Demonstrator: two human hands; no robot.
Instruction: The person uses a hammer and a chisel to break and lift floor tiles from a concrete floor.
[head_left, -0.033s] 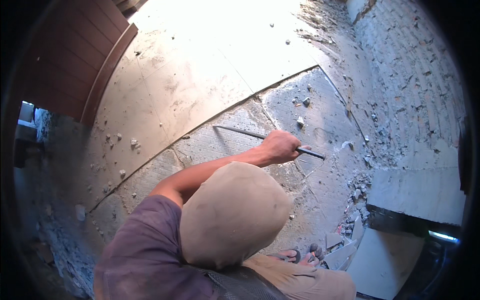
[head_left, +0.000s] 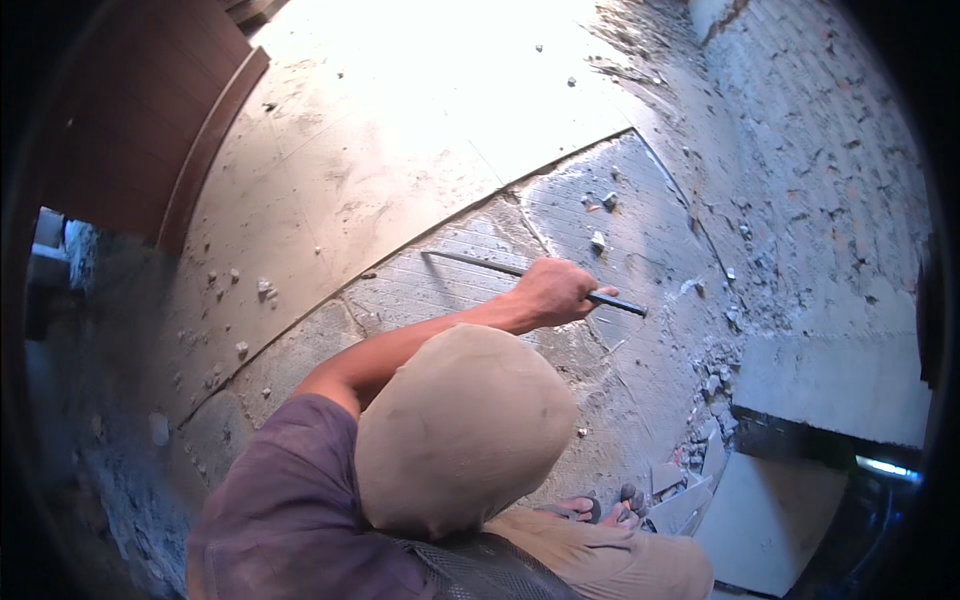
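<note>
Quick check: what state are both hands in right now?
Left hand: closed around a dark rod.
Right hand: not in view.

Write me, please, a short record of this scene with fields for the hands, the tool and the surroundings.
Left hand: closed around a dark rod
Right hand: not visible
Rod position: slanting across a grooved grey floor patch; tip contact unclear
Clothing: tan cap, purplish sleeve
Beyond patch: pale tiled floor
Right side: rough wall, with rubble and broken flat pieces nearer the person
Upper left: dark red panel
</note>
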